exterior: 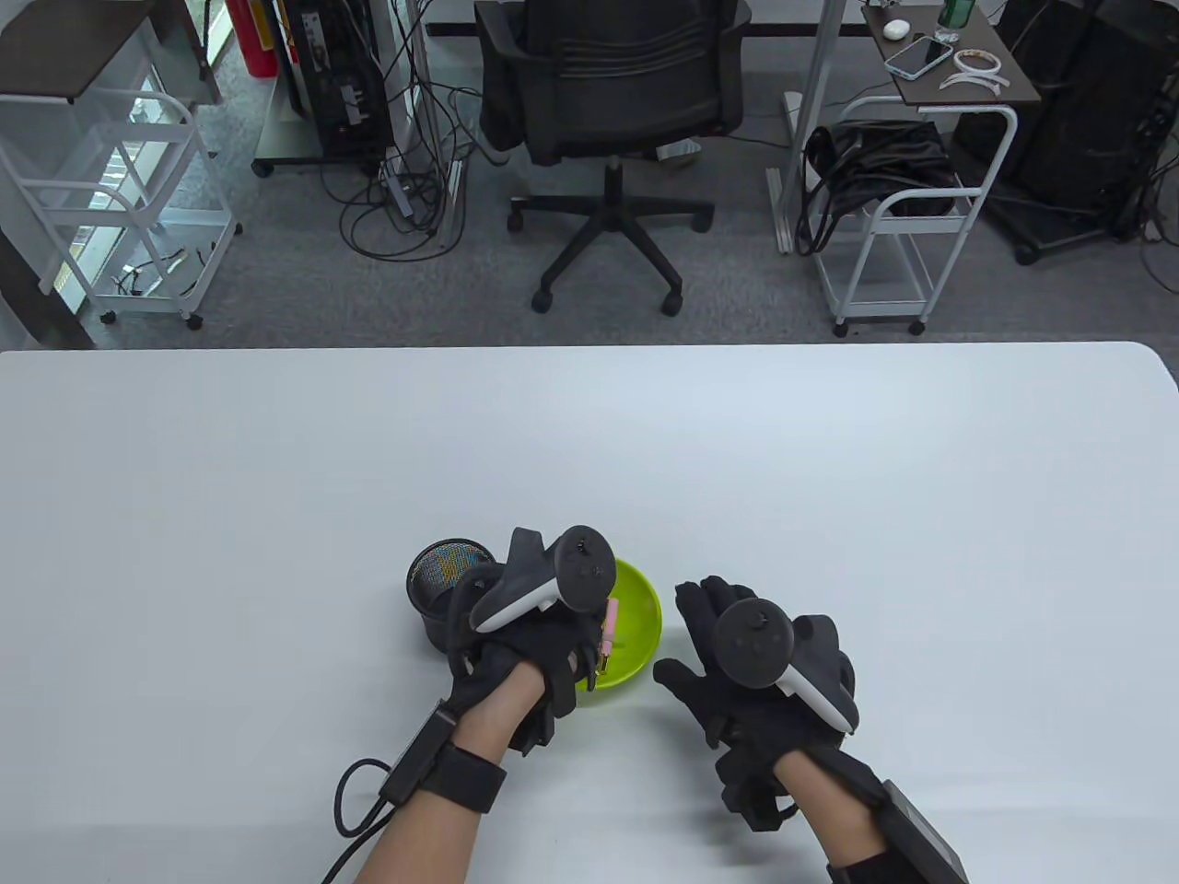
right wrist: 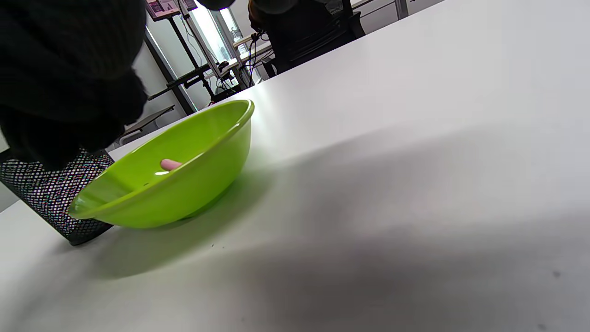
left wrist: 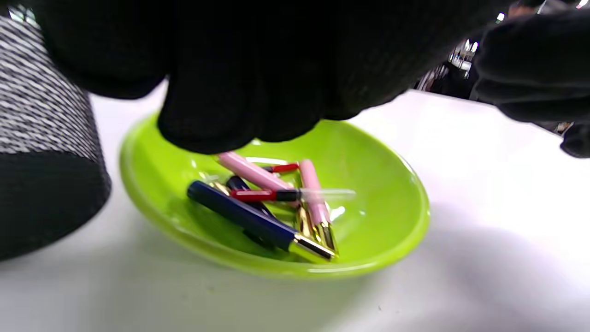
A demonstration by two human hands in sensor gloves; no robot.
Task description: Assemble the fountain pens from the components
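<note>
A lime green bowl [exterior: 650, 600] holds loose pen parts. The left wrist view shows its rim [left wrist: 417, 193], two pink barrels [left wrist: 252, 171] [left wrist: 314, 193] with gold ends, a dark blue barrel [left wrist: 239, 214] and red-ended ink cartridges [left wrist: 258, 195]. My left hand [exterior: 586, 659] reaches into the bowl. Its fingertips [left wrist: 207, 131] sit on the end of one pink barrel, and whether they grip it is hidden. One pink part [exterior: 609, 632] shows beside those fingers. My right hand [exterior: 683, 635] is spread open and empty just right of the bowl.
A black mesh pen cup [exterior: 440, 582] stands touching the bowl's left side; it also shows in the left wrist view [left wrist: 44, 152] and the right wrist view [right wrist: 44, 191]. The white table [exterior: 829, 479] stretches far and right. An office chair [exterior: 608, 92] stands beyond it.
</note>
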